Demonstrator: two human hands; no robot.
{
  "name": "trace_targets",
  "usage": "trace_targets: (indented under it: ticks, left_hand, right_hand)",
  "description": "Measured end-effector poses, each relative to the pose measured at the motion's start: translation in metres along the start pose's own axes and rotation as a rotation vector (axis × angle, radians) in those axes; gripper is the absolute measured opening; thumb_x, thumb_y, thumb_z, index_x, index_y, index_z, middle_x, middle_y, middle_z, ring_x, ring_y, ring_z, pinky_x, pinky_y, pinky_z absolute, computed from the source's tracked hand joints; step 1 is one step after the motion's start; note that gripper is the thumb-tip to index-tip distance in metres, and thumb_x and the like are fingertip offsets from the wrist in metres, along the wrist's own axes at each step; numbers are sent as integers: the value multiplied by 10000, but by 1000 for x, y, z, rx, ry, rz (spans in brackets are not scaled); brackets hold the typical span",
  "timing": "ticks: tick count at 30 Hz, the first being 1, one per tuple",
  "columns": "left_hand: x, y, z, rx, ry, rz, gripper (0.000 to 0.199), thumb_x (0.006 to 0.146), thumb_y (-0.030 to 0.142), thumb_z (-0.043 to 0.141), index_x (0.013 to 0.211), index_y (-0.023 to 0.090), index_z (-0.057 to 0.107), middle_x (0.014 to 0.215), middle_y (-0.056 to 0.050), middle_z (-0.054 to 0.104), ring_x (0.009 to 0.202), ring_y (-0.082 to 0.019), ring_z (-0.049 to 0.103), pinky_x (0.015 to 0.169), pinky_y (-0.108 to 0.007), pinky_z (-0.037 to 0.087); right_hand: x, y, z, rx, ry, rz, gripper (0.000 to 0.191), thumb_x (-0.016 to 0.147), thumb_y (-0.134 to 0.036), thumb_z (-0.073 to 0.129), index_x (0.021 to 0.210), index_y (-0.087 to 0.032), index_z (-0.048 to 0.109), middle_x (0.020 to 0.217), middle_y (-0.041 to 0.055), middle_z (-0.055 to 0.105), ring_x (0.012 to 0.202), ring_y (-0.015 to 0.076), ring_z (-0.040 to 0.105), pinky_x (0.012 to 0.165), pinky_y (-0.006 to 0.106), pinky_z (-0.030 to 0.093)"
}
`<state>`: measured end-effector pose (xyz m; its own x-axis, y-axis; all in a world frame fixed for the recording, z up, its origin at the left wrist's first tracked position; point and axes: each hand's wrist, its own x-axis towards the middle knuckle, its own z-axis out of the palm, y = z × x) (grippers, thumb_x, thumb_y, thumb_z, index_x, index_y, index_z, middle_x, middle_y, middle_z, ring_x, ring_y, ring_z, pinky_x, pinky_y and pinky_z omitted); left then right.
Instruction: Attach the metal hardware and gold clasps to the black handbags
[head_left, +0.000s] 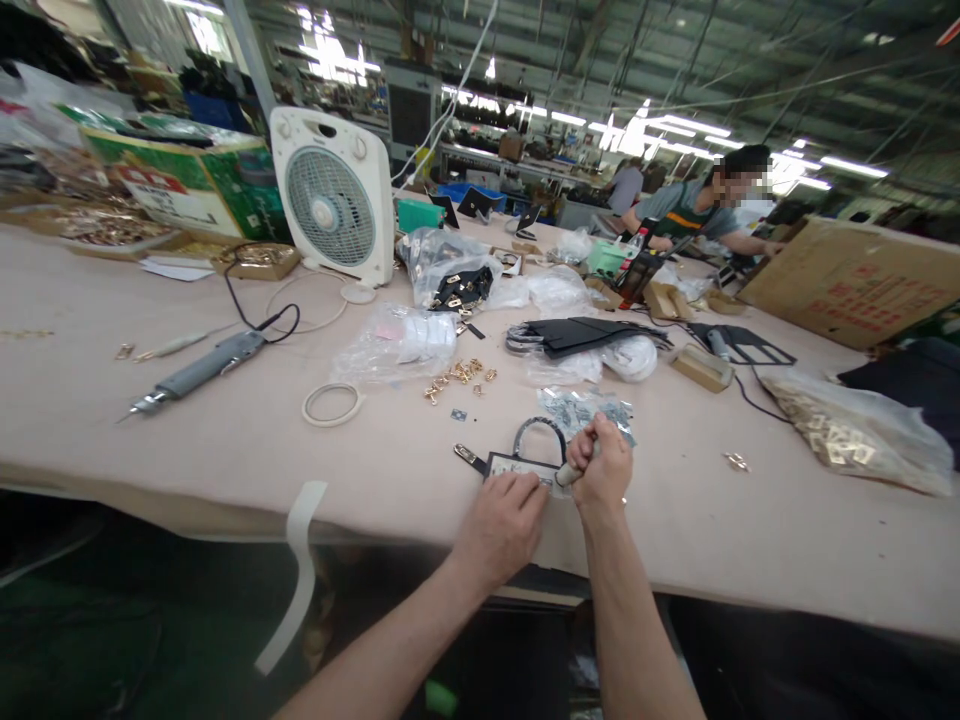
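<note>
A small black bag panel [491,463] with a braided loop handle [538,424] lies near the table's front edge. Bent fingers of my left hand [504,520] press on its front side, holding it against the table. In a closed fist, my right hand [601,468] grips a pale-handled tool [568,474], its lower end at the panel's right part; the tip is hidden. A black strap with a gold metal fitting [470,458] sticks out at the panel's left. Just behind my right hand is a clear bag of small metal plates [581,408].
Loose gold fittings [463,372] lie beyond the panel. Leftward are a tape roll [332,404], a corded electric screwdriver [202,372] and a white fan [334,195]. Black pieces [585,337] are stacked behind; a bag of gold parts [855,430] is right. A co-worker [697,205] stands across the table.
</note>
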<state>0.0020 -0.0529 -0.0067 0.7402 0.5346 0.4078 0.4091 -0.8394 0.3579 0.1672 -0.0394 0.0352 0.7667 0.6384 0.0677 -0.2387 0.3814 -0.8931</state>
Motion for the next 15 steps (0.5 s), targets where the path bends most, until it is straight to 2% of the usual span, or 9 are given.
trace_targets:
  ticks: [8, 11, 15]
  left_hand:
    - [7, 3, 1, 17, 102, -46, 172, 983, 241, 616, 1151, 249, 652, 1129, -36, 686, 1025, -237, 602, 888, -406, 499]
    - [13, 0, 11, 49, 184, -51, 68, 934, 231, 691, 986, 262, 663, 1003, -5, 703, 939, -230, 630, 792, -379, 493]
    - [25, -13, 30, 175, 353, 71, 152, 868, 134, 713, 833, 270, 655, 869, 23, 714, 779, -182, 655, 644, -320, 458]
  right_hand:
    - [3, 7, 6, -21, -21, 48, 411, 829, -510, 779, 705, -208, 530, 476, -110, 406, 351, 46, 327, 332, 169, 256]
    - [4, 3, 4, -30, -39, 52, 454, 828, -548, 780, 691, -210, 510, 485, -110, 388, 366, 45, 309, 343, 166, 257]
    - [10, -6, -4, -124, -99, 21, 517, 850, -640, 726, 673, -209, 501, 481, -103, 370, 374, 47, 272, 348, 177, 214]
